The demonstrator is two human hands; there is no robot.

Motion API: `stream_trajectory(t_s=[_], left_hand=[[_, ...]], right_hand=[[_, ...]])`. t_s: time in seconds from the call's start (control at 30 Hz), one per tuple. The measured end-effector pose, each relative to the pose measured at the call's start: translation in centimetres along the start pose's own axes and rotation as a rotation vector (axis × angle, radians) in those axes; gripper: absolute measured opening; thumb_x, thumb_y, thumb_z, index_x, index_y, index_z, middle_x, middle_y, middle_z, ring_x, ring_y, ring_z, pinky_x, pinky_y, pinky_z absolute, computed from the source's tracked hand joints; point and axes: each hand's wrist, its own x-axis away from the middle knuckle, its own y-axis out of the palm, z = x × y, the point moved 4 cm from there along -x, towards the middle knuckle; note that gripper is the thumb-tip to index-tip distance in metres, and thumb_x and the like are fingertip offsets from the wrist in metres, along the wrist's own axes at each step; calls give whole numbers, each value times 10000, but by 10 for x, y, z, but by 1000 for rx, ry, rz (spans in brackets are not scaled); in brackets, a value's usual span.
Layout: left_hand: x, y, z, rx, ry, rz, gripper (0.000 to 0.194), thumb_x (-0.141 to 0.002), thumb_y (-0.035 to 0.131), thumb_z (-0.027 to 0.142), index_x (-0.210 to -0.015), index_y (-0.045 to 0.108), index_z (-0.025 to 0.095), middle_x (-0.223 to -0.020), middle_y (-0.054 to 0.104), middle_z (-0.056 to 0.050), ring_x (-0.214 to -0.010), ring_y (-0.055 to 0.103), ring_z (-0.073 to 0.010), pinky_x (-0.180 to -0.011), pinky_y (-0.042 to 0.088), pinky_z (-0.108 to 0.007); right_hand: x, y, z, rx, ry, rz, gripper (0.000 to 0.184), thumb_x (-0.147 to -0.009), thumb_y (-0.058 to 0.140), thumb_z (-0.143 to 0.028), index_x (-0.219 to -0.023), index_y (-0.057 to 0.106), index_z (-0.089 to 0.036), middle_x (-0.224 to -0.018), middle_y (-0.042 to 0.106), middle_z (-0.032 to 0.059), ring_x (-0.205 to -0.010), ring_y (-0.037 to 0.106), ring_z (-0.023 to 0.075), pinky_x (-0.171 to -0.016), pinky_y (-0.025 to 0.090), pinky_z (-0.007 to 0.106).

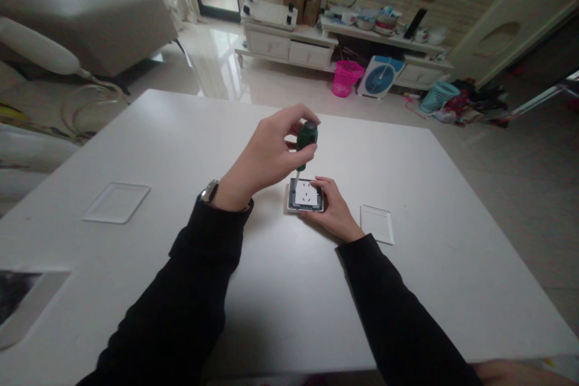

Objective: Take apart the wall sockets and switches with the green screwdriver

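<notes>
My left hand (pixel 266 157) is closed around the green handle of a screwdriver (pixel 306 143), held upright with its tip down on the left edge of a wall socket (pixel 306 194). The socket is a small square unit with a white face and grey frame, lying flat on the white table (pixel 181 151). My right hand (pixel 333 208) rests on the table at the socket's right side, fingers pressed against its edge and corner, holding it steady. Both arms wear black sleeves, and a watch shows at my left wrist.
A white cover plate (pixel 377 224) lies just right of my right hand. Another flat white plate (pixel 116 202) sits at the table's left. Beyond the table are a sofa, a TV cabinet, a pink basket (pixel 346 78) and a blue fan (pixel 379 76).
</notes>
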Motion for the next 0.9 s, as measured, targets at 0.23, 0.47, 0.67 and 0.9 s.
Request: stream_trajectory(t_s=[0.23, 0.47, 0.67, 0.9], left_hand=[[0, 5, 6, 27, 42, -121, 305, -848, 518, 92, -1085, 661, 219, -981, 679, -44, -926, 658, -203, -827, 576, -375], [-2, 5, 8, -164, 74, -65, 142, -911, 688, 250, -1051, 671, 228, -1009, 618, -51, -915, 628, -203, -851, 546, -369], [-1, -4, 4, -65, 22, -130, 313, -900, 716, 276, -1202, 656, 222, -1001, 693, -39, -878, 655, -176, -755, 542, -309], [0, -4, 2, 171, -20, -199, 285, -868, 708, 221, -1140, 620, 219, -1057, 715, -63, -973, 708, -204, -817, 589, -348]], right_hand=[[-1, -2, -5, 9, 13, -3, 693, -708, 918, -349, -1304, 566, -321, -1449, 510, 108, -1428, 497, 324, -1190, 461, 565], [-1, -2, -2, 8, 2, -5, 711, -703, 924, -361, -1314, 564, -319, -1461, 503, 107, -1442, 485, 337, -1208, 434, 579], [0, -2, -1, 7, 11, -8, 715, -699, 921, -343, -1318, 562, -324, -1466, 497, 105, -1426, 500, 326, -1194, 453, 574], [0, -2, -3, -3, 5, 0, 698, -693, 923, -350, -1295, 571, -317, -1440, 506, 112, -1424, 500, 331, -1191, 457, 577]])
